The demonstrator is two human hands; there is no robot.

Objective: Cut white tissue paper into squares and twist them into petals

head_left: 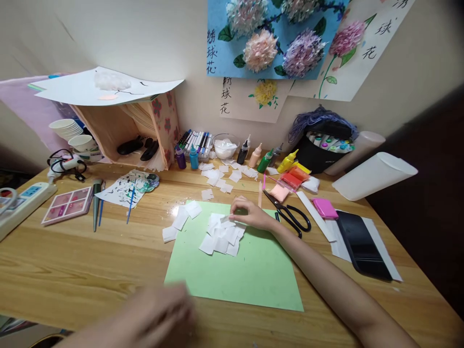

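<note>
Apparently layering white paper pieces (pixel 221 239) on far half of green sheet (pixel 232 280); pinching one with right hand (pixel 252 216). Can't tell grip of left hand (pixel 165 307), blurred near-left. Calls for light, flat placement.

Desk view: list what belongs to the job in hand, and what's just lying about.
Seemingly part of the job:
- green sheet
- white paper pieces lying on it; the right hand pinches one

Apparently just lying about:
- power strip
- paper cups
- four-section palette
- pink packet
</note>
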